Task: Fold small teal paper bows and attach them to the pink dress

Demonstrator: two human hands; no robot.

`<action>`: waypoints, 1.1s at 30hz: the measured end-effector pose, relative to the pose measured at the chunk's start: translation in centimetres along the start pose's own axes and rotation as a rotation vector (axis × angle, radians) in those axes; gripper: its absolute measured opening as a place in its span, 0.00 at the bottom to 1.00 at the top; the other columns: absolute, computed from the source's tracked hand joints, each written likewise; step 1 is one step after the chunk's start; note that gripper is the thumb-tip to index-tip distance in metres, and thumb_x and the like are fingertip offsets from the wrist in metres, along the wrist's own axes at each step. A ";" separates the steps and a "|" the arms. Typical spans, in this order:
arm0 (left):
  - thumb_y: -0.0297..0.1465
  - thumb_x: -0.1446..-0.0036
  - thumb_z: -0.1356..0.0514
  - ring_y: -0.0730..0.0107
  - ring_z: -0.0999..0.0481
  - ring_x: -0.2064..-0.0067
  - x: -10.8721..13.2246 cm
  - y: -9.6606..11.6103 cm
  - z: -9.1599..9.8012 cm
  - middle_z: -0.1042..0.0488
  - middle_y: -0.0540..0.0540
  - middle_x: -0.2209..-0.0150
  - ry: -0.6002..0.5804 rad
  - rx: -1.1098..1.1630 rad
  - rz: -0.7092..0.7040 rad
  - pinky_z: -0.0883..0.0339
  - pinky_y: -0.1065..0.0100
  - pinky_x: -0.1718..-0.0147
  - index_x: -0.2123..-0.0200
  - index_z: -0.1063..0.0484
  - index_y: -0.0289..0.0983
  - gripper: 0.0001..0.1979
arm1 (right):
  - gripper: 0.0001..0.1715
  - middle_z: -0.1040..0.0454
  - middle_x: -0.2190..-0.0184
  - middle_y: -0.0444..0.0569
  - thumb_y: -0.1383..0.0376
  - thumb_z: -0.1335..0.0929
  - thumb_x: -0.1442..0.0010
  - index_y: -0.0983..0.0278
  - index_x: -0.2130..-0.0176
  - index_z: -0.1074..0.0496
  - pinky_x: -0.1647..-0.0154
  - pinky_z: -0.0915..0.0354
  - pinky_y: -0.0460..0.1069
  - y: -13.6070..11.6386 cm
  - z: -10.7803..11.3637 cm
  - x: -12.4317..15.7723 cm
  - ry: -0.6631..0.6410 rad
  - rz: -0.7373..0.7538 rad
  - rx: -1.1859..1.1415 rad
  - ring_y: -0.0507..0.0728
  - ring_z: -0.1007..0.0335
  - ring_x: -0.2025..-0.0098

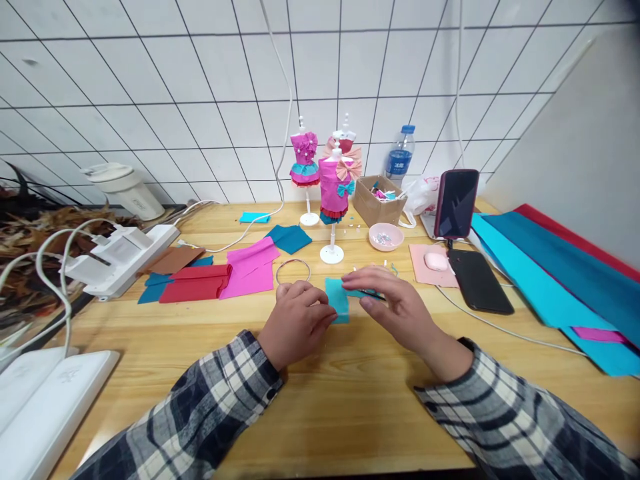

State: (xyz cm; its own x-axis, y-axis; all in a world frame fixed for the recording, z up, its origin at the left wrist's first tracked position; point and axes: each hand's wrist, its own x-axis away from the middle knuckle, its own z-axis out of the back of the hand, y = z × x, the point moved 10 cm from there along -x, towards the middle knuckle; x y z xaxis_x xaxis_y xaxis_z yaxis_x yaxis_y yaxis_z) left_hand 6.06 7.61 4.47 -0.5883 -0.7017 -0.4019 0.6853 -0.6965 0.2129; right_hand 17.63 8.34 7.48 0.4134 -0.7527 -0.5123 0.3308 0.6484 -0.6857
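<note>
A small turquoise piece (338,300), cloth or crepe paper, lies flat on the table between my hands. My left hand (299,321) is curled with its thumb and forefinger together at the piece's lower left edge. Over the piece's right side hovers my right hand (395,307), thumb and fingers stretched apart. A thin dark tool (371,295) shows partly under those fingers; its kind is hidden. Just beyond my left hand lies a thin ring (293,271). Behind the piece stands a small dress form (334,190) in a magenta outfit with bows.
Two more dress forms stand behind, one in magenta and blue (304,160). Nearby are a pink bowl (386,237), a cardboard box (379,203) and a water bottle (401,153). Coloured sheets (250,270) lie left; phones (483,280) and cables right. A power strip (120,260) sits far left.
</note>
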 end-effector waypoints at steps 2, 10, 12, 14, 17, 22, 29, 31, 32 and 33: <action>0.33 0.40 0.42 0.64 0.33 0.61 0.0 0.3 -0.1 0.24 0.49 0.65 -0.002 -0.039 -0.011 0.50 0.58 0.64 0.69 0.23 0.44 0.08 | 0.14 0.23 0.54 0.49 0.59 0.33 0.39 0.58 0.55 0.25 0.47 0.36 0.57 1.5 -0.7 0.2 -0.042 -0.134 -0.011 0.59 0.29 0.50; 0.35 0.39 0.43 0.63 0.32 0.62 0.1 1.2 0.0 0.23 0.49 0.67 0.025 -0.108 -0.049 0.51 0.57 0.64 0.69 0.24 0.43 0.09 | 0.07 0.19 0.70 0.45 0.65 0.29 0.48 0.60 0.66 0.21 0.66 0.29 0.50 7.0 -5.6 2.5 -0.266 -0.565 -0.259 0.56 0.23 0.67; 0.36 0.40 0.43 0.63 0.32 0.62 0.1 1.1 0.0 0.23 0.49 0.66 0.031 -0.096 -0.046 0.50 0.56 0.63 0.68 0.23 0.45 0.09 | 0.05 0.20 0.73 0.44 0.66 0.29 0.49 0.62 0.68 0.22 0.67 0.30 0.49 7.2 -4.9 2.3 -0.262 -0.567 -0.253 0.55 0.23 0.68; 0.37 0.40 0.42 0.62 0.32 0.60 0.1 0.5 0.3 0.23 0.48 0.65 0.054 -0.090 -0.014 0.49 0.56 0.61 0.65 0.23 0.45 0.08 | 0.05 0.21 0.73 0.44 0.67 0.29 0.49 0.62 0.67 0.23 0.68 0.31 0.48 7.8 -3.3 2.1 -0.247 -0.574 -0.196 0.54 0.25 0.69; 0.39 0.41 0.41 0.59 0.32 0.56 0.1 -0.3 0.4 0.22 0.46 0.60 0.053 -0.056 0.043 0.46 0.55 0.57 0.61 0.25 0.42 0.09 | 0.10 0.23 0.74 0.42 0.67 0.29 0.49 0.62 0.63 0.26 0.69 0.34 0.46 9.8 0.6 2.1 -0.180 -0.610 -0.006 0.52 0.27 0.71; 0.41 0.42 0.42 0.52 0.38 0.44 -0.2 2.2 -2.0 0.33 0.45 0.40 -0.118 -0.012 -0.065 0.45 0.52 0.50 0.62 0.30 0.39 0.11 | 0.09 0.23 0.75 0.41 0.67 0.30 0.50 0.61 0.66 0.33 0.71 0.37 0.45 13.2 3.7 3.6 -0.283 -0.694 0.149 0.53 0.26 0.70; 0.41 0.40 0.45 0.48 0.43 0.38 -2.3 6.7 -5.9 0.43 0.41 0.35 -0.245 -0.057 -0.194 0.46 0.48 0.49 0.60 0.32 0.37 0.13 | 0.10 0.25 0.76 0.39 0.66 0.28 0.52 0.61 0.70 0.34 0.75 0.43 0.44 14.4 4.1 4.5 -0.361 -0.735 0.290 0.52 0.30 0.73; 0.41 0.41 0.44 0.48 0.42 0.39 -3.0 7.1 -6.9 0.40 0.41 0.36 -0.265 -0.045 -0.193 0.46 0.47 0.50 0.60 0.31 0.37 0.13 | 0.11 0.26 0.76 0.40 0.66 0.28 0.54 0.61 0.71 0.35 0.75 0.44 0.44 14.5 4.1 4.6 -0.368 -0.741 0.317 0.51 0.31 0.73; 0.41 0.41 0.44 0.48 0.42 0.39 -3.3 7.1 -7.2 0.38 0.42 0.37 -0.273 -0.039 -0.190 0.46 0.47 0.50 0.59 0.31 0.38 0.13 | 0.12 0.26 0.76 0.40 0.65 0.28 0.54 0.61 0.71 0.35 0.75 0.44 0.44 14.6 4.1 4.6 -0.368 -0.745 0.337 0.51 0.31 0.73; 0.41 0.40 0.45 0.48 0.41 0.40 -3.5 7.1 -7.6 0.38 0.43 0.37 -0.280 -0.034 -0.186 0.46 0.47 0.50 0.59 0.31 0.38 0.13 | 0.12 0.26 0.76 0.39 0.65 0.27 0.54 0.61 0.71 0.35 0.75 0.45 0.44 14.6 4.2 4.6 -0.371 -0.749 0.358 0.51 0.31 0.73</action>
State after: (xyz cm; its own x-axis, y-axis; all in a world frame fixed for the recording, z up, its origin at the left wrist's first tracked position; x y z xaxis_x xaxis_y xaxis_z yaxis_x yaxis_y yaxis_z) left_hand 16.27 6.26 0.64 -0.7965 -0.5804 -0.1696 0.5663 -0.8143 0.1272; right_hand 27.89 14.85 -2.72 0.2104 -0.9465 0.2445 0.8412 0.0478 -0.5386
